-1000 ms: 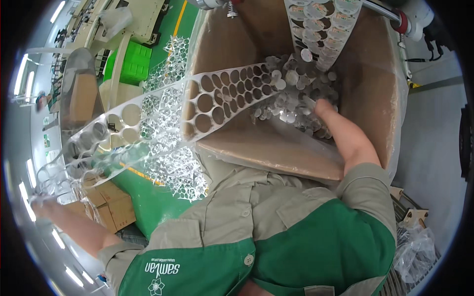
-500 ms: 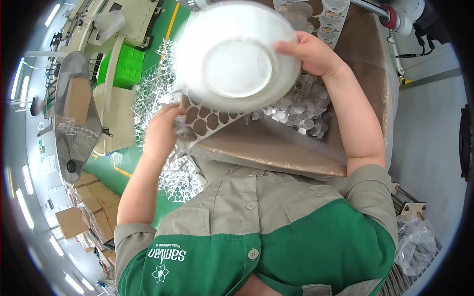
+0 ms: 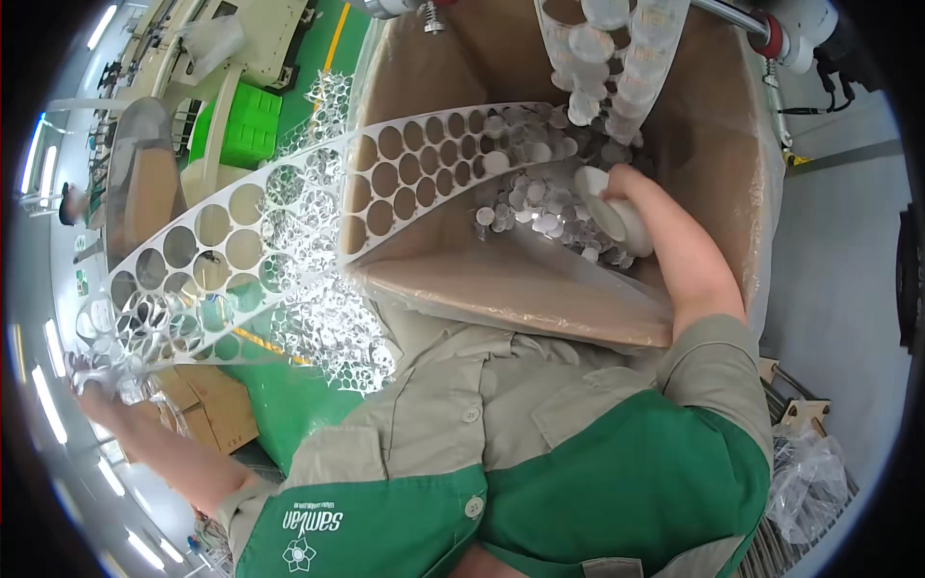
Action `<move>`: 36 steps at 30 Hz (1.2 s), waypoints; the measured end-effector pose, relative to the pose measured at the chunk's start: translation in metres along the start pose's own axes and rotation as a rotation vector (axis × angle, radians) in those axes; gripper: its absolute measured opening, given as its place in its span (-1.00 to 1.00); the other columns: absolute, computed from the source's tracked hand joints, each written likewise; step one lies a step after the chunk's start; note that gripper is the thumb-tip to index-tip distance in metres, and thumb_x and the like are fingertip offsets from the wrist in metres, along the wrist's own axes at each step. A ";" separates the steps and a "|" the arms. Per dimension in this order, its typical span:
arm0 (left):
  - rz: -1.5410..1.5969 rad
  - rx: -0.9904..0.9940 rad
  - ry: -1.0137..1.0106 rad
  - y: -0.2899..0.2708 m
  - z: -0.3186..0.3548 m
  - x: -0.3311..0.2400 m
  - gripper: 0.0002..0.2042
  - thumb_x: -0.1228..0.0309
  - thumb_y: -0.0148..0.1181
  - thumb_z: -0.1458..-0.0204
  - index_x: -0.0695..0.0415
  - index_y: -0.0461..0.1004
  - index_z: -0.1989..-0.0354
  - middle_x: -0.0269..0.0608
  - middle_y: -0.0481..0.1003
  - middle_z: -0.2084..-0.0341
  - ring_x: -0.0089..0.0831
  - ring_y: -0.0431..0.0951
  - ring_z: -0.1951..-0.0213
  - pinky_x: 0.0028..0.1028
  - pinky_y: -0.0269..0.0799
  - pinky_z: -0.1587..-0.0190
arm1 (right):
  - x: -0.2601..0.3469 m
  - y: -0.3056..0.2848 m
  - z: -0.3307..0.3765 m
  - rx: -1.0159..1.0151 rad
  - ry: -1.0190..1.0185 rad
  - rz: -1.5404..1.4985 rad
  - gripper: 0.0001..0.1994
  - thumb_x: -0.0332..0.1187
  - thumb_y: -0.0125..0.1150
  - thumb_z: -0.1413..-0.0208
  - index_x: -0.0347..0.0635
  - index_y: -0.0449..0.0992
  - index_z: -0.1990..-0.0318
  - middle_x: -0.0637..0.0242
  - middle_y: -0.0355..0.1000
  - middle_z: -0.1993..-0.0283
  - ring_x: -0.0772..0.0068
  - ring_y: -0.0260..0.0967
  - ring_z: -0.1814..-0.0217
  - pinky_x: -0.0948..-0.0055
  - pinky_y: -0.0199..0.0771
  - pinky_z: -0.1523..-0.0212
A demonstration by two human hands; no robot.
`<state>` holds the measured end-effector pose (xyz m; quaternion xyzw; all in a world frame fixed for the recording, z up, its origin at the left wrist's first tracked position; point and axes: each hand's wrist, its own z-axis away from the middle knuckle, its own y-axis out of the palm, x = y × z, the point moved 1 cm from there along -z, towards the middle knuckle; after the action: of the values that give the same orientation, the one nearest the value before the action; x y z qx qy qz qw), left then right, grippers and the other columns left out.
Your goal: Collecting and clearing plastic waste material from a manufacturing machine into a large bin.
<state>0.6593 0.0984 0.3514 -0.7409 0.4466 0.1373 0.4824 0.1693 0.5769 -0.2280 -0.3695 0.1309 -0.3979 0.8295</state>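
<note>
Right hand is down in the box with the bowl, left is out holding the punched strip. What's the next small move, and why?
Probably scoop with the white bowl: the right hand holds it tilted on the pile of discs inside the cardboard box, while the left hand holds the punched strip stretched clear to the side.

Left arm flung far out to the person's left, bare forearm stretched, left hand (image 3: 94, 385) closed in a grip at its end, right arm in a short sleeve reached forward, right hand (image 3: 631, 197) curled shut, fingers wrapped
</note>
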 end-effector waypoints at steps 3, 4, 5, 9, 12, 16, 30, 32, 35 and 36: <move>0.076 0.128 0.273 -0.013 -0.067 0.098 -0.53 0.56 0.00 -0.02 0.07 0.36 -0.18 -0.10 0.47 0.01 -0.31 0.50 0.05 -0.41 0.45 0.01 | 0.029 -0.050 -0.007 -0.171 -0.095 -0.217 -0.50 0.02 0.42 0.18 -0.18 0.62 0.17 0.04 0.55 0.21 0.07 0.51 0.17 0.21 0.47 0.10; 0.090 0.488 0.139 0.113 -0.002 0.034 -0.52 0.56 0.04 -0.01 0.07 0.35 -0.19 -0.12 0.49 0.07 -0.38 0.50 0.08 -0.45 0.42 0.02 | 0.022 -0.047 0.011 -0.191 -0.073 -0.309 -0.55 -0.03 0.40 0.14 -0.16 0.61 0.17 0.04 0.55 0.21 0.06 0.50 0.16 0.21 0.46 0.10; -0.455 0.335 0.669 0.164 0.039 0.012 -0.45 0.55 0.13 0.04 0.08 0.30 -0.22 -0.16 0.50 0.14 -0.35 0.50 0.13 -0.43 0.42 0.06 | 0.039 -0.066 0.020 -0.251 -0.111 -0.351 -0.57 -0.05 0.38 0.12 -0.17 0.61 0.17 0.04 0.54 0.21 0.06 0.50 0.15 0.21 0.45 0.09; -0.465 0.987 0.268 0.295 0.184 -0.003 -0.14 0.14 0.44 0.29 -0.03 0.20 -0.29 0.09 0.48 0.03 -0.02 0.46 -0.06 -0.16 0.34 -0.07 | 0.095 -0.145 0.084 -0.407 -0.329 -0.528 -0.58 -0.06 0.35 0.09 -0.13 0.60 0.12 0.09 0.55 0.16 0.08 0.49 0.09 0.24 0.44 0.04; -0.727 0.926 0.344 0.291 0.178 -0.007 -0.52 0.15 0.34 0.16 -0.10 0.49 -0.02 -0.03 0.56 0.25 0.00 0.54 0.15 -0.14 0.44 0.10 | 0.111 -0.201 0.149 -0.397 -0.628 -1.020 -0.64 -0.15 0.34 0.01 -0.22 0.59 0.14 0.21 0.57 0.21 0.45 0.50 0.16 0.38 0.44 0.09; -0.126 0.984 0.236 0.195 0.160 -0.074 -0.82 0.49 0.15 0.01 0.23 0.57 0.25 -0.27 0.54 0.53 -0.55 0.49 0.44 -0.52 0.35 0.38 | 0.114 -0.225 0.188 -0.027 -1.021 -1.731 -0.55 -0.14 0.28 -0.11 -0.26 0.46 -0.04 0.22 0.52 0.05 0.42 0.49 0.07 0.35 0.49 0.00; 0.937 0.024 -0.040 -0.005 0.128 -0.062 -0.54 0.20 0.03 -0.09 0.28 0.40 -0.07 -0.16 0.40 -0.03 -0.30 0.35 -0.09 -0.25 0.22 -0.21 | 0.038 -0.066 0.025 -0.408 -0.149 -0.305 -0.61 -0.15 0.33 0.06 -0.27 0.58 0.17 -0.01 0.52 0.14 -0.02 0.48 0.11 0.18 0.47 0.12; 0.908 0.048 -0.085 0.006 0.112 -0.030 -0.55 0.21 0.04 -0.08 0.27 0.39 -0.07 -0.16 0.41 -0.02 -0.30 0.36 -0.08 -0.26 0.23 -0.20 | 0.062 -0.140 0.075 -0.279 -0.336 -0.878 -0.62 -0.14 0.32 0.00 -0.26 0.57 0.13 0.12 0.56 0.17 0.26 0.52 0.13 0.28 0.47 0.09; 0.783 0.095 -0.118 0.011 0.109 0.002 -0.57 0.26 0.05 -0.05 0.27 0.39 -0.06 -0.14 0.42 0.00 -0.29 0.38 -0.04 -0.27 0.26 -0.16 | 0.108 -0.172 0.105 0.102 -0.707 -1.797 -0.59 -0.18 0.23 -0.15 -0.25 0.43 -0.06 0.19 0.50 0.04 0.35 0.49 0.06 0.30 0.50 -0.01; 0.751 0.121 -0.126 0.018 0.107 0.016 -0.57 0.28 0.06 -0.04 0.26 0.39 -0.05 -0.14 0.42 0.01 -0.29 0.39 -0.03 -0.28 0.27 -0.14 | 0.117 -0.148 0.088 0.363 -0.801 -2.024 -0.55 -0.18 0.16 -0.19 -0.26 0.33 -0.14 0.19 0.45 -0.03 0.35 0.46 0.00 0.32 0.48 -0.09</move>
<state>0.6780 0.1771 0.2777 -0.4860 0.6635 0.3230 0.4682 0.2069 0.4721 -0.0520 -0.2808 -0.5705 -0.7581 0.1448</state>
